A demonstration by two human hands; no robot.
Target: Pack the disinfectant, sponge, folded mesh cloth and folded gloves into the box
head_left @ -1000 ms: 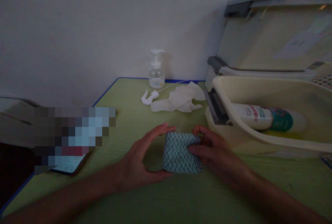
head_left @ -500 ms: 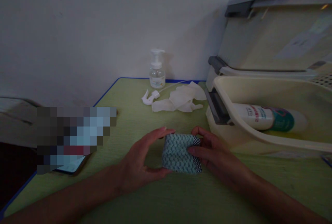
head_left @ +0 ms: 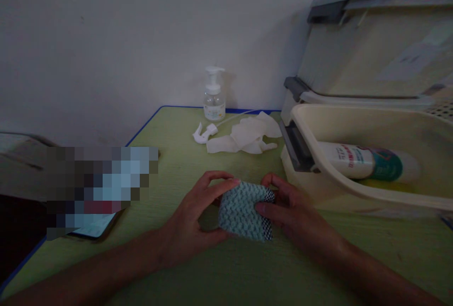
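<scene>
A folded teal cloth with a zigzag weave (head_left: 242, 209) lies on the green table (head_left: 184, 164) in front of me. My left hand (head_left: 193, 216) curls round its left side, fingers over the top edge and thumb under the near edge. My right hand (head_left: 290, 211) grips its right side, where a dark checked edge shows. Both hands pinch the cloth between them, and its left part looks slightly raised.
A pump bottle (head_left: 213, 94) stands at the back by the wall. A white sprayer head (head_left: 204, 132) and crumpled white gloves (head_left: 247, 137) lie before it. A cream plastic basin (head_left: 357, 155) holding a lying bottle (head_left: 364, 162) sits at right. A phone (head_left: 94, 228) lies at left.
My left fingers have curled over the cloth's top left edge. The cloth has bunched inward and tilted a little between my hands.
</scene>
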